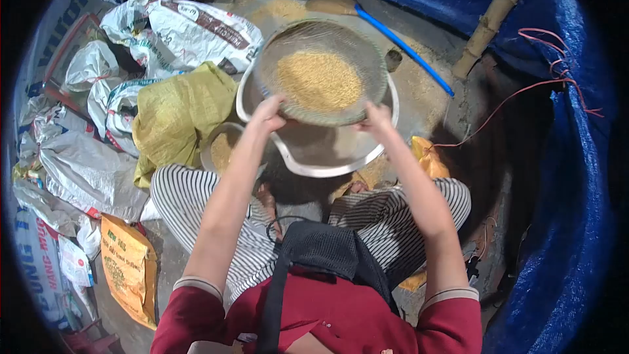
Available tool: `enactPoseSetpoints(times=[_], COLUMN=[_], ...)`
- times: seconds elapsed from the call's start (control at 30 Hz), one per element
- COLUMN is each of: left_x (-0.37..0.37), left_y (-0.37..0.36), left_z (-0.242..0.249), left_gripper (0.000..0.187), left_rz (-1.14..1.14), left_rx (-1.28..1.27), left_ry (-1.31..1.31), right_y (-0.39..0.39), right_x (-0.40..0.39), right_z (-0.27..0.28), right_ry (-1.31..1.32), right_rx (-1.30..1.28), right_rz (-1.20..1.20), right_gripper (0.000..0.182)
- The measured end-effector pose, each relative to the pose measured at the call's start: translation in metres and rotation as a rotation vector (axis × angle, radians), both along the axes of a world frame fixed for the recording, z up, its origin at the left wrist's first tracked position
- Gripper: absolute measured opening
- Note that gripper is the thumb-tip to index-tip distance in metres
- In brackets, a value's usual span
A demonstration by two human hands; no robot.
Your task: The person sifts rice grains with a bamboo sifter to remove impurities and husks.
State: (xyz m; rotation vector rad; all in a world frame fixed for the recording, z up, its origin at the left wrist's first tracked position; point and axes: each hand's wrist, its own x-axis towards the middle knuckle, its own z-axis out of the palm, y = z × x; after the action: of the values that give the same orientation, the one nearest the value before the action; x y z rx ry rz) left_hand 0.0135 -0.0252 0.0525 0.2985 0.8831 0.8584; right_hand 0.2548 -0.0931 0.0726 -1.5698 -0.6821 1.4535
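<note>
A round woven sieve (308, 36) holds a heap of yellowish grain (320, 82), spread over its middle. My left hand (267, 114) grips the sieve's near rim on the left, fingers closed. On the right of the same rim, my right hand (375, 118) is closed around the edge. Beneath the sieve stands a wide basin with a white rim (321, 172); the sieve hides its far part. Left of the basin, partly behind my left forearm, a small bowl (207, 151) contains more yellowish material.
White printed sacks (203, 33) and a yellow-green sack (180, 108) crowd the left side. A broom with a blue handle (406, 52) lies behind the basin. Blue tarp (570, 223) and a bamboo pole (495, 19) border the right. An orange bag (429, 157) lies near my right knee.
</note>
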Motion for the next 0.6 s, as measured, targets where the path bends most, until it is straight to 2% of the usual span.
enactPoseSetpoints(times=[0.03,0.1,0.17,0.2,0.23,0.3,0.33,0.37,0.43,0.47,0.5,0.57,0.6], left_x=[0.012,0.009,-0.022,-0.026,-0.022,0.001,0.011,0.009,-0.004,-0.014,-0.021,-0.018,-0.019], left_y=[-0.014,-0.012,0.022,0.012,0.004,-0.006,-0.019,-0.016,-0.003,0.004,0.007,0.002,0.002], left_z=[0.012,0.009,-0.012,0.013,0.012,0.018,0.017,0.015,0.003,0.004,0.003,0.003,0.001], left_gripper=[0.046,0.046,0.045,0.042,0.042,0.034,0.039,0.039,0.043,0.044,0.045,0.041,0.041], left_rz=[0.005,-0.035,-0.19,-0.299,-0.293,-0.016,-0.023,-0.022,-0.189,-0.225,-0.22,-0.096,-0.097], left_rx=[0.062,0.082,-0.065,-0.009,-0.014,-0.008,0.179,0.182,0.114,0.04,-0.014,-0.017,-0.014], left_ry=[0.065,0.341,0.073,-0.053,-0.046,0.238,0.31,0.305,0.292,0.198,0.147,0.214,0.224], right_y=[0.003,-0.015,-0.023,-0.019,-0.014,-0.004,-0.004,-0.007,-0.019,-0.021,-0.016,-0.003,-0.003], right_x=[0.008,-0.009,-0.022,-0.027,-0.021,-0.003,0.001,-0.003,-0.016,-0.019,-0.017,-0.014,-0.01], right_z=[-0.019,-0.008,-0.011,-0.005,-0.012,-0.026,-0.025,-0.025,-0.028,-0.019,-0.017,-0.018,-0.021], right_ry=[0.035,-0.014,0.101,0.06,0.068,0.103,0.01,0.004,0.077,0.188,0.182,0.087,0.123], right_rx=[-0.084,-0.196,-0.04,-0.017,-0.021,0.02,-0.114,-0.111,-0.087,-0.082,-0.087,-0.072,-0.04], right_rz=[-0.079,-0.078,-0.061,-0.084,-0.078,-0.088,-0.113,-0.113,-0.165,-0.099,-0.088,-0.024,0.0], right_gripper=[0.032,0.033,0.033,0.033,0.033,0.032,0.032,0.032,0.033,0.035,0.035,0.038,0.041])
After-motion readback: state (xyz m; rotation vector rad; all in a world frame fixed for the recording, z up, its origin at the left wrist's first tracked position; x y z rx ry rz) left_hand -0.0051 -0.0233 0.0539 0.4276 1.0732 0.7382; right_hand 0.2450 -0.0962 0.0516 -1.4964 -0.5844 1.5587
